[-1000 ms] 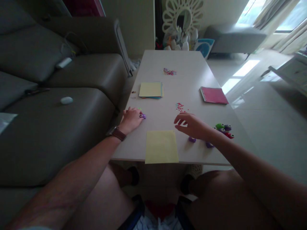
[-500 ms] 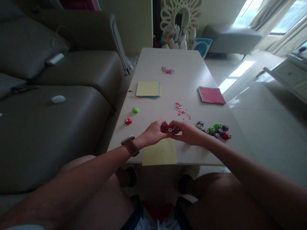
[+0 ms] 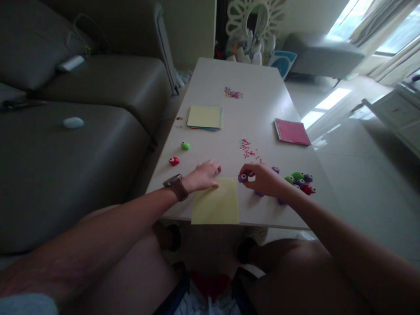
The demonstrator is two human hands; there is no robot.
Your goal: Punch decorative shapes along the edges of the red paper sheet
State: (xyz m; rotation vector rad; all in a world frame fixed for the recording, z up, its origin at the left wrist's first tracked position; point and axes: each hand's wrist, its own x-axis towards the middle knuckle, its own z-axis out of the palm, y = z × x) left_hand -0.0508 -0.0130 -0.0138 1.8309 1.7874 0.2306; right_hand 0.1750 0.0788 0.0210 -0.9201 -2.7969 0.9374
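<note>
A sheet of yellow paper (image 3: 215, 205) lies at the table's near edge, its front part reaching over the edge. My left hand (image 3: 204, 176) rests at the paper's upper left with its fingers loosely apart, holding nothing. Just off the paper's upper right corner, my right hand (image 3: 262, 180) pinches a small purple craft punch (image 3: 242, 178) with a white, eye-like top. Beside and partly behind that hand lie several more craft punches (image 3: 298, 175), purple, green and red. Left of my hands are a red punch (image 3: 174, 161) and a green punch (image 3: 185, 145).
On the white table (image 3: 256, 113) are scattered red paper bits (image 3: 248, 151), a far pile of coloured bits (image 3: 233, 92), a stack of coloured paper (image 3: 204, 117) and a red spiral notebook (image 3: 292, 131). A grey sofa (image 3: 108, 144) stands along the left.
My hands were together around the purple punch above the paper. Now they are apart: the left has come down at the paper, and the right holds the punch slightly further right.
</note>
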